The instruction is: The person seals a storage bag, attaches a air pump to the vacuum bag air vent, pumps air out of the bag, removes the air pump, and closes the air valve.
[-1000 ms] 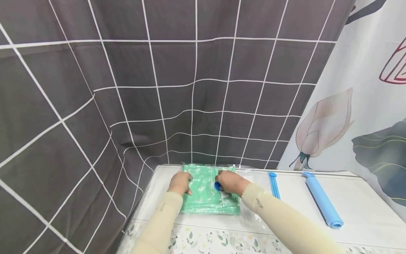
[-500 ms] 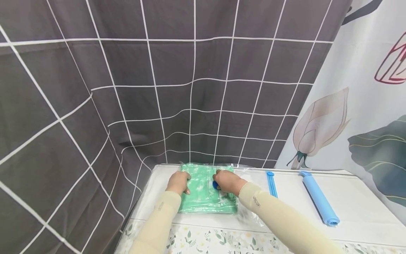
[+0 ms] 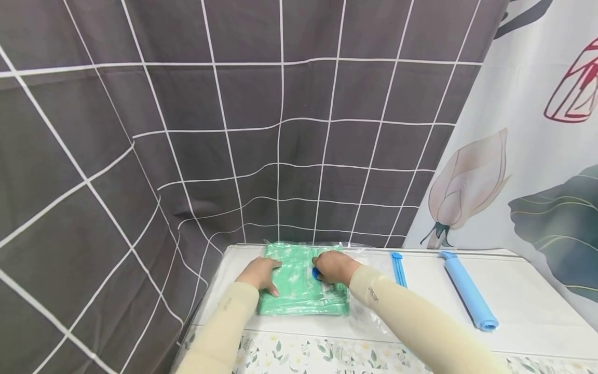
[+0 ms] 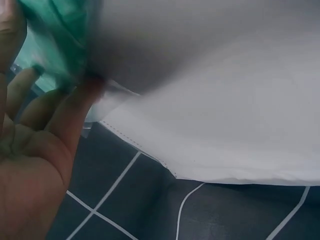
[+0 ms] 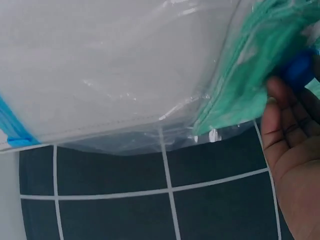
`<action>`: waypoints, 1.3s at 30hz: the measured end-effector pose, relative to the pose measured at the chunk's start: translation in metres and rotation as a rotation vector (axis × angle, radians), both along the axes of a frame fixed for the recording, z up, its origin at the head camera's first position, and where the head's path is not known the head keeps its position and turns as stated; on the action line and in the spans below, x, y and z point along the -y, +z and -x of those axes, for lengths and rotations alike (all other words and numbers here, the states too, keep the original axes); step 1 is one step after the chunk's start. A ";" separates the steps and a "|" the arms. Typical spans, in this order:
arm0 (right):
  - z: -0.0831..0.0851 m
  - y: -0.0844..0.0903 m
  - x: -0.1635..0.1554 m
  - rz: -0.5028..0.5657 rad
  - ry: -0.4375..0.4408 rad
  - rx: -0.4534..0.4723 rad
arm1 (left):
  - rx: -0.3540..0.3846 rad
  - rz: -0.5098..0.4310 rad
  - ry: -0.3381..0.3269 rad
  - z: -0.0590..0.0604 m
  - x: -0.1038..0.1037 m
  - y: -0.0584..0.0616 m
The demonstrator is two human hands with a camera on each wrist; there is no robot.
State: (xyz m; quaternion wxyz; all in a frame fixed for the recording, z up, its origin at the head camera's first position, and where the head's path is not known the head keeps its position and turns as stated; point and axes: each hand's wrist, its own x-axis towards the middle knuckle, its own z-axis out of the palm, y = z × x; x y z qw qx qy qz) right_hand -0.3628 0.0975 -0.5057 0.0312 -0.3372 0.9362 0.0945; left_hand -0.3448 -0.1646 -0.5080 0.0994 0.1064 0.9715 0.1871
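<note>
On the white table (image 3: pixel 514 291), against the grey checked curtain (image 3: pixel 187 130), we see the clear bag of green cloth (image 3: pixel 299 291). Our left hand (image 3: pixel 260 274) presses flat on it, fingers spread. Our right hand (image 3: pixel 333 267) pinches the small blue valve (image 3: pixel 316 274) on top.

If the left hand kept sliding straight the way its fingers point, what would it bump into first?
The left hand lies flat on the green cloth in the clear bag, fingers aimed toward the right hand. It would probably meet that hand, or the small blue valve it holds, first; depth is hard to judge.
</note>
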 end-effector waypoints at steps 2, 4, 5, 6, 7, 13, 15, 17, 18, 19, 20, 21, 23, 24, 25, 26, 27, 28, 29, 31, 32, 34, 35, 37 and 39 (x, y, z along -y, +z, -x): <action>0.012 -0.015 -0.004 0.045 0.003 0.009 | -0.014 -0.001 0.008 0.001 -0.001 0.000; 0.021 -0.028 -0.008 0.094 0.001 0.016 | -0.027 -0.003 0.009 0.001 -0.001 0.001; 0.023 -0.032 -0.009 0.120 -0.009 0.028 | -0.034 -0.002 0.006 0.001 -0.002 0.001; 0.026 -0.036 -0.009 0.152 -0.022 0.032 | -0.037 -0.001 0.005 0.002 -0.002 0.001; 0.033 -0.049 -0.011 0.180 -0.024 0.015 | -0.041 -0.002 0.004 0.002 -0.003 0.001; 0.026 -0.058 -0.003 0.195 -0.164 -0.034 | -0.058 -0.003 0.019 -0.002 -0.006 0.006; 0.009 -0.036 0.004 0.149 -0.183 -0.021 | -0.060 -0.006 0.021 -0.003 -0.006 0.006; -0.004 -0.017 0.006 0.100 -0.139 -0.015 | -0.060 -0.013 0.022 -0.003 -0.006 0.004; -0.012 -0.001 0.010 0.088 -0.133 0.009 | -0.061 -0.013 0.021 -0.003 -0.006 0.004; -0.013 0.002 0.010 0.079 -0.103 0.006 | -0.061 -0.015 0.021 -0.003 -0.006 0.004; -0.011 0.003 0.010 0.079 -0.082 0.014 | -0.062 -0.015 0.018 -0.003 -0.006 0.003; -0.009 0.003 0.010 0.086 -0.069 0.032 | -0.061 -0.017 0.019 -0.003 -0.006 0.003; 0.003 -0.006 0.008 0.123 -0.056 0.047 | -0.060 -0.016 0.016 -0.003 -0.006 0.002; 0.009 -0.013 0.007 0.152 -0.064 0.063 | -0.061 -0.013 0.013 -0.003 -0.006 0.002; 0.018 -0.025 0.003 0.180 -0.070 0.070 | -0.061 -0.013 0.009 -0.002 -0.006 0.000; 0.028 -0.038 0.000 0.216 -0.081 0.077 | -0.060 -0.011 0.006 -0.002 -0.006 -0.001; 0.037 -0.051 -0.003 0.248 -0.096 0.081 | -0.061 -0.009 0.005 -0.001 -0.006 -0.003; 0.045 -0.063 -0.006 0.283 -0.112 0.080 | -0.063 -0.009 0.005 0.000 -0.006 -0.004; 0.053 -0.074 -0.008 0.308 -0.123 0.071 | -0.067 -0.008 0.005 0.000 -0.006 -0.005; 0.062 -0.090 -0.010 0.364 -0.159 0.061 | -0.080 0.001 0.001 0.002 -0.005 -0.006; 0.064 -0.093 -0.010 0.386 -0.177 0.051 | -0.081 0.001 0.004 0.003 -0.005 -0.006; 0.066 -0.098 -0.007 0.409 -0.217 0.023 | -0.082 0.001 0.007 0.003 -0.005 -0.005; 0.066 -0.100 -0.005 0.413 -0.237 0.007 | -0.083 0.001 0.006 0.003 -0.005 -0.004; 0.064 -0.100 -0.001 0.428 -0.283 -0.003 | -0.078 0.000 0.007 0.003 -0.004 -0.003; 0.062 -0.099 0.002 0.436 -0.322 -0.012 | -0.075 -0.001 0.011 0.002 -0.005 -0.003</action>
